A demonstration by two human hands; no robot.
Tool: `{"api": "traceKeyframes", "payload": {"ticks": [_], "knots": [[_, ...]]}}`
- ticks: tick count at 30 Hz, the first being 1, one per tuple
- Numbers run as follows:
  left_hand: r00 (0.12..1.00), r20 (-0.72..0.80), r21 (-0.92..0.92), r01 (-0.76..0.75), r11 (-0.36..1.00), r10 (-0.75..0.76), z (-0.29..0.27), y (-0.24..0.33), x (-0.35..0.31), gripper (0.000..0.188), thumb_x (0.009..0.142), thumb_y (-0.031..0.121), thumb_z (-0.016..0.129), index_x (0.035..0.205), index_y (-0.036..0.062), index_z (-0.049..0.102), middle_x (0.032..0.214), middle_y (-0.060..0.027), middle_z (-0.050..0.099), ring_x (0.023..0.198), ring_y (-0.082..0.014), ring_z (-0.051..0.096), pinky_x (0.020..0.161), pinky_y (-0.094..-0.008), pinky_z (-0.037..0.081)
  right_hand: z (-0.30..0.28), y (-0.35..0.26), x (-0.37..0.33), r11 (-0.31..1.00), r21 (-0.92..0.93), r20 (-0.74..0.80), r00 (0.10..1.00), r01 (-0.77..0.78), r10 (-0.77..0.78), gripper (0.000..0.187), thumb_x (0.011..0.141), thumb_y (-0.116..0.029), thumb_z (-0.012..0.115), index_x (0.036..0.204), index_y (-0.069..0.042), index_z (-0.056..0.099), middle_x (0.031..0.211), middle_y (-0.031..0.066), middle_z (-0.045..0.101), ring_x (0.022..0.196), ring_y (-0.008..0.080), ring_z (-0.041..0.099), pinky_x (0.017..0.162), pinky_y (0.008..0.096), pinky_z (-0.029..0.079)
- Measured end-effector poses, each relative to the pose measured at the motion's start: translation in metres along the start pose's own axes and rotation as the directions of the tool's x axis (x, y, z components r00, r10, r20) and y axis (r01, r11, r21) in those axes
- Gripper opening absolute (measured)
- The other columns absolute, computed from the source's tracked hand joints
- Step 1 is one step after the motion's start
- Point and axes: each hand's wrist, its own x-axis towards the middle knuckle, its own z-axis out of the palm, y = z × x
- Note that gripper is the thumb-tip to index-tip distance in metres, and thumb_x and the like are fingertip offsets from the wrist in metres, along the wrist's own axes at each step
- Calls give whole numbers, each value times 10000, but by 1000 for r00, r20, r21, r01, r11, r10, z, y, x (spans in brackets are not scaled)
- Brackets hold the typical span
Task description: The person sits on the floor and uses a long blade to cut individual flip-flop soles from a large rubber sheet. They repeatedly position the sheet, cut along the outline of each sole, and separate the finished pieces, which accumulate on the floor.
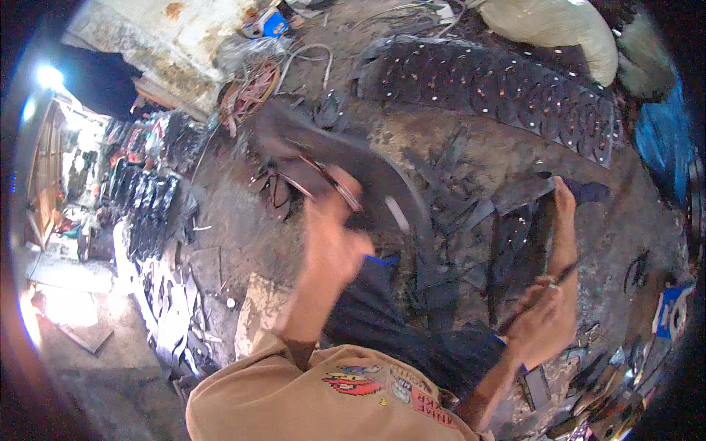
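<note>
My left hand, smeared by motion, is closed around a dark strip-like piece with pale reddish edges; its exact kind is too blurred to tell. Thin black loops show beside that piece, and I cannot tell whether they are joined to it. Beyond the hand, a long curved sheet of black rubber lies across the floor. My right hand rests by my bent bare leg, its fingers wrapped around what looks like a knife with a dark, narrow blade pointing up and to the right.
A dark panel with rows of sandal-strap shapes lies at the far side. Black rubber offcuts cover the ground ahead. Pale sacks stand far right; bundled black pieces sit at left. Scraps litter the near right.
</note>
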Motion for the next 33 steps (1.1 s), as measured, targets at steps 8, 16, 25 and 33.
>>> {"api": "traceKeyframes", "payload": {"ticks": [8,16,25,33], "knots": [[994,100,169,-64,984,47,110,-169,76,715,1013,284,700,1575,27,339,1487,-243,482,1400,-327,496,1160,-477,437,-215,79,-39,991,67,-660,740,-113,129,324,1102,-325,573,1336,-137,451,864,18,549,653,88,523,510,268,451],[983,17,983,18,185,-185,168,-436,-30,1252,680,460,967,1601,103,198,1577,-242,263,1425,-481,316,1185,-629,295,-278,155,-157,937,349,-707,652,-16,274,358,1032,-212,697,1331,-19,656,1081,87,713,781,153,687,696,306,601],[344,311,734,505,454,-886,114,-344,99,495,832,231,835,1233,10,645,1132,-138,713,1044,-328,690,925,-488,579,-210,211,-129,903,195,-686,605,-383,404,404,953,-285,794,1175,51,761,998,117,776,858,177,708,800,322,556],[734,415,602,222,767,-538,131,-233,48,569,877,151,846,1370,15,596,1167,-112,715,1023,-281,720,919,-441,597,-235,193,-190,921,182,-859,400,-344,319,320,947,-261,805,1049,41,785,890,85,779,773,157,704,681,305,560]]}}
